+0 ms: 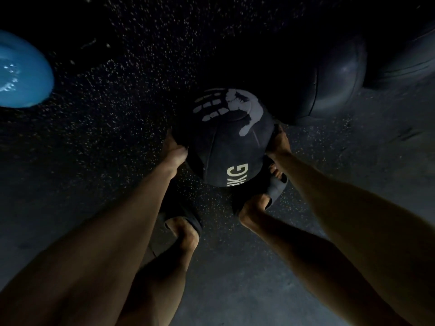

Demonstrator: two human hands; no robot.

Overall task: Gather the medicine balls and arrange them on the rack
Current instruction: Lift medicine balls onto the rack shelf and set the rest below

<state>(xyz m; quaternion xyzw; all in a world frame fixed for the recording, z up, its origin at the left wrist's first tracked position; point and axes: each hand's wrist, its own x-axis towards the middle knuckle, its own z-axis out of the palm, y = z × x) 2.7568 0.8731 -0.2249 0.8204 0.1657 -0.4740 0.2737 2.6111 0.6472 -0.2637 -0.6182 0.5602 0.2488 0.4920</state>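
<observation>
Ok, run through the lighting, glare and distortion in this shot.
Head view: very dim, the floor fading to black at the top; bright glare on the blue ball; the white handprint and KG lettering on the medicine ball are legible; the large dark ball behind it nearly merges with shadow; wide-angle stretch balloons both forearms toward the lower corners.

Black medicine ball [226, 140] with white handprint; blue ball [22, 71]; black speckled floor [117, 78]

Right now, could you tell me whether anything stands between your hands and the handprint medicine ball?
Nothing visible: the left hand and right hand hold the medicine ball by its sides. The rack is not in view.
</observation>
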